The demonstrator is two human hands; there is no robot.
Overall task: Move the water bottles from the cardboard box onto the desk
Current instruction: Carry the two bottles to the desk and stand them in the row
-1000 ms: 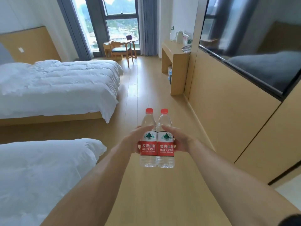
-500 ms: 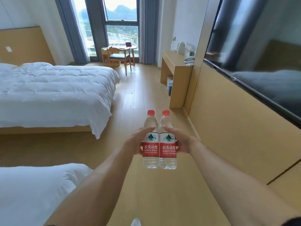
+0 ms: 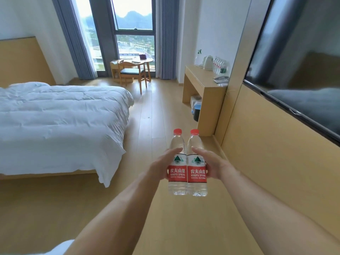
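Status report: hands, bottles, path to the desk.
Left hand grips left bottle; right hand grips right bottle. Desk ahead. Nothing in the way.

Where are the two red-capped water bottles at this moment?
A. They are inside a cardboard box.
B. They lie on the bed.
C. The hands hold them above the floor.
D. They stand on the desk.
C: the left hand and right hand grip the two bottles upright over the wooden floor.

I see two bottles side by side out in front, the left bottle (image 3: 177, 162) in my left grip (image 3: 161, 167), the right bottle (image 3: 196, 162) in my right grip (image 3: 211, 165). The desk (image 3: 200, 80) stands ahead on the right, the bed (image 3: 60, 115) on the left.
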